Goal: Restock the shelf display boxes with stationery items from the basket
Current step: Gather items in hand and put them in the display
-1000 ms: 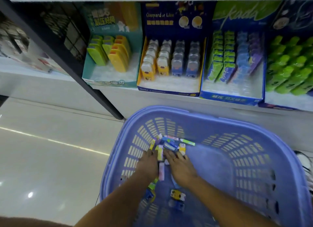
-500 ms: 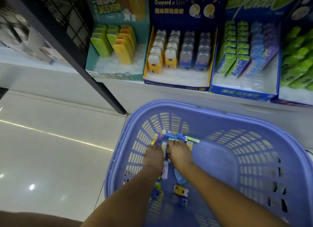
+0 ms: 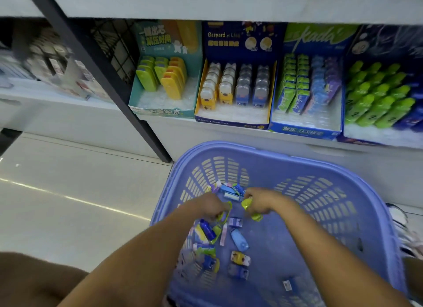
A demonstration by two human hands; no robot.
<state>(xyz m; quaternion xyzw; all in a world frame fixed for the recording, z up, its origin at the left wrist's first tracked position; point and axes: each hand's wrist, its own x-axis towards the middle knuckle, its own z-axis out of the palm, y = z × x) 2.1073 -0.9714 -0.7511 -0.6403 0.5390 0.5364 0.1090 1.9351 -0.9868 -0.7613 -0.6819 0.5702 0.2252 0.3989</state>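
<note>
Now parted, left hand (image 3: 207,209) and right hand (image 3: 263,203) hold green items (image 3: 254,216).

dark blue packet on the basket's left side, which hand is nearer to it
Left. The left hand is just beyond the dark blue packet; the right hand is farther, off to its right.

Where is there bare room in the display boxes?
Bare floor lies at the front of the teal box, ahead of its green and yellow cases; a narrower front strip in the navy box; the front right of the blue box. Their back rows are packed. In the basket, the right half is mostly bare.
</note>
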